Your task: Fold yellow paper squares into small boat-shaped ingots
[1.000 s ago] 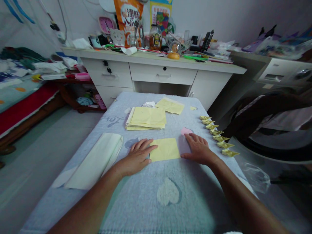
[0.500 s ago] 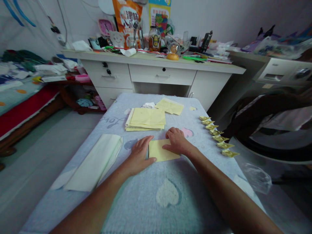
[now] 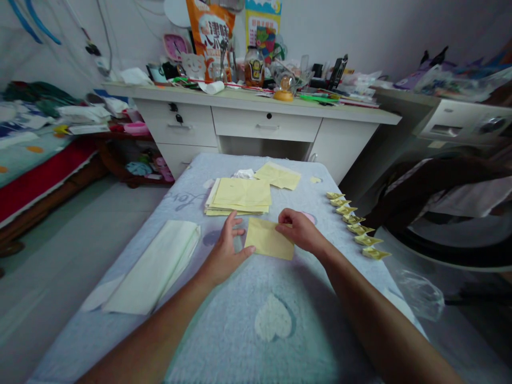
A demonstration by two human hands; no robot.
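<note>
A yellow rectangular sheet (image 3: 267, 241) is between my hands, its right side pinched in my right hand (image 3: 296, 228) between thumb and fingers. My left hand (image 3: 229, 246) is at the sheet's left edge with fingers spread, its thumb tip at the lower left corner. Just beyond lies a stack of yellow paper (image 3: 242, 193), and more yellow sheets (image 3: 279, 175) rest behind it to the right. Several small folded yellow paper pieces (image 3: 360, 229) form a row along the table's right side.
The cloth-covered table (image 3: 216, 330) carries a folded whitish sheet (image 3: 160, 266) at left and a crumpled white tissue (image 3: 244, 174) behind the stack. Beyond stands a cluttered white desk (image 3: 248, 121). A clear plastic bag (image 3: 420, 293) is off the right edge.
The yellow sheet has turned slightly and its far edge has moved away from me. My right hand has closed on its right side. My left fingers have lifted and spread.
</note>
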